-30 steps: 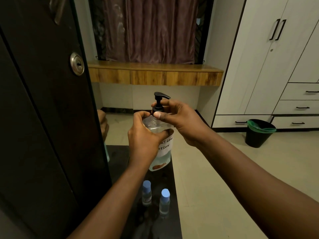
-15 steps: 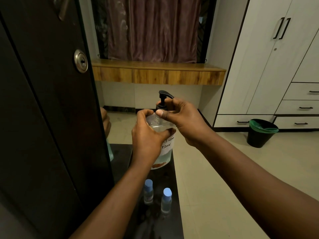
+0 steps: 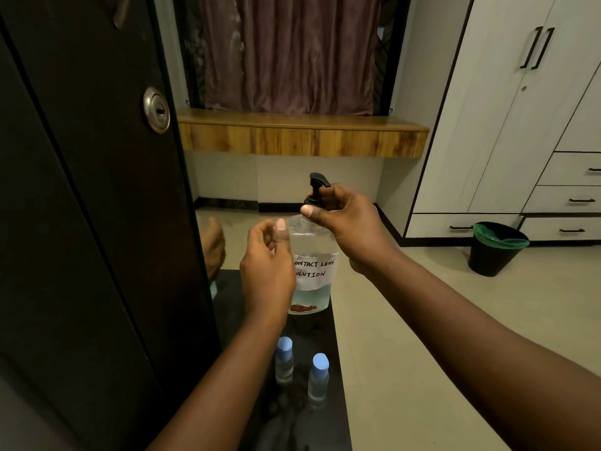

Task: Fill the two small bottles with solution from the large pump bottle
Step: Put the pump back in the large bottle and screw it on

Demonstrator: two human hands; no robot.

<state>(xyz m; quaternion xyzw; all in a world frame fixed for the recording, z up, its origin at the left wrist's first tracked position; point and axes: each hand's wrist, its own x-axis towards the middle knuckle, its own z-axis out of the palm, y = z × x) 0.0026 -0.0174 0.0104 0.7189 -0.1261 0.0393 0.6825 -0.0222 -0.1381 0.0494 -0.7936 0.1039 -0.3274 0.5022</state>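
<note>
Nearest, the 2 small bottles [image 3: 300, 366] stand capped near the worktop [image 3: 328, 418] right edge, so no filling looks begun. Behind them, the large pump bottle [image 3: 312, 265] stands upright on the same dark worktop. Left hand [image 3: 266, 265] hovers beside it, fingers loosely spread, holding nothing; right hand [image 3: 344, 222] pinches the pump collar [image 3: 311, 200]. Dark door [image 3: 81, 222] crowds left; bin [image 3: 496, 249] sits far right.

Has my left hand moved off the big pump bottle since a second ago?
Yes. The left hand has let go of the pump bottle and drawn back leftward, toward the dark door, fingers loose.
</note>
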